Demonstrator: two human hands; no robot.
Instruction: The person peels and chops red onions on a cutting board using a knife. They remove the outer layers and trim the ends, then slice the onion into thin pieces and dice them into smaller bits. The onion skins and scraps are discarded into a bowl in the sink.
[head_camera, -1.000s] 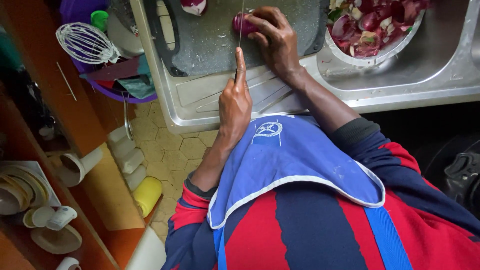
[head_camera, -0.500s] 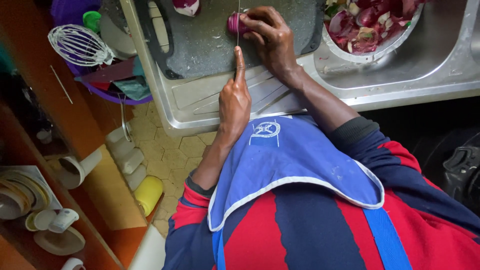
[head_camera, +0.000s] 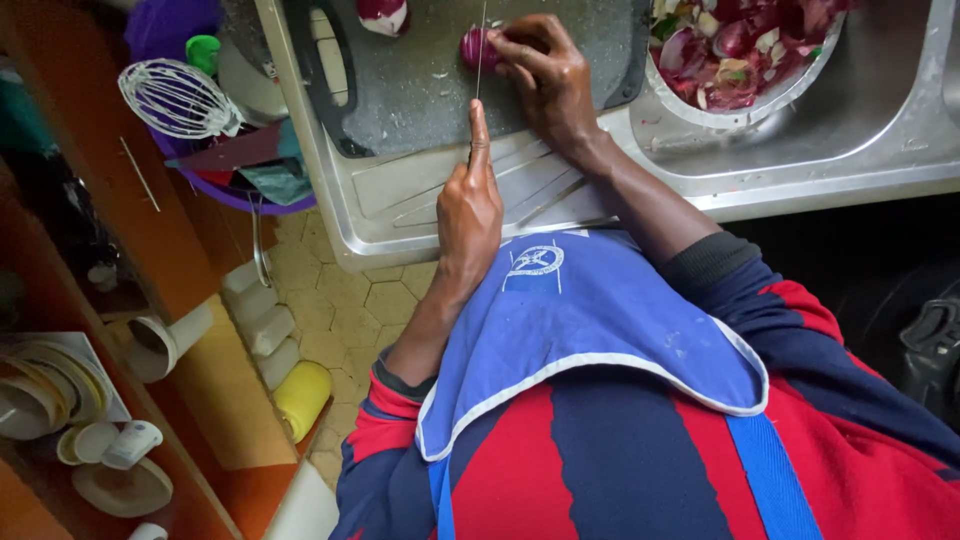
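My left hand (head_camera: 468, 215) grips a knife (head_camera: 480, 55), index finger stretched along the blade's back. The thin blade is seen edge-on and rests on a red onion (head_camera: 474, 47). My right hand (head_camera: 545, 75) holds that onion down with bent fingertips on a dark grey cutting board (head_camera: 420, 85). The board lies on the steel drainboard (head_camera: 400, 210) of a sink. Another piece of red onion (head_camera: 384, 14) lies at the board's far edge. To the right, a metal bowl (head_camera: 700, 112) full of red onion skins and scraps sits in the sink basin.
A wire whisk (head_camera: 176, 97) lies over a purple basin (head_camera: 170, 30) to the left of the sink. Below, on the tiled floor, are white cups and a yellow cup (head_camera: 300, 397). Plates and cups (head_camera: 60, 410) are stacked on a wooden shelf at bottom left.
Both hands keep their grips and the blade stays on the onion. The whole scene has shifted slightly upward in the picture as my head moved.
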